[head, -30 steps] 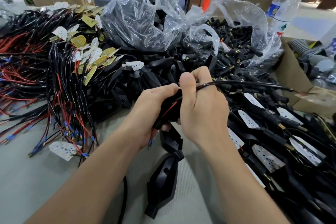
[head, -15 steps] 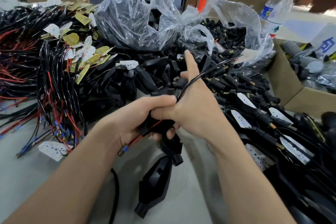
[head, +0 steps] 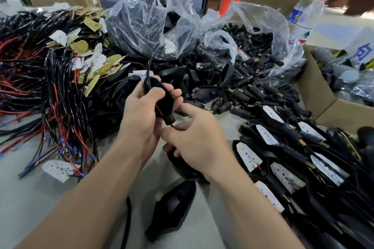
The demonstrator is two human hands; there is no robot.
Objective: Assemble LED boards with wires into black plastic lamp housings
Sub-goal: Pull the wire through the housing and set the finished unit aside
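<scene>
From the head: grips a black housing [head: 162, 97] tight in the left hand [head: 139, 119], up over the tabletop [head: 30, 198]. Pinches the thin end of its wire [head: 149, 70] just under the housing with the right hand [head: 194, 143], thumb and finger together. Leaves a spare housing [head: 174, 206] lying near, white boards [head: 250, 156] on the right.

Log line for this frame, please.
left hand: grips black housing | right hand: pinches wire at housing's stem | black cable: rises from housing top
</scene>
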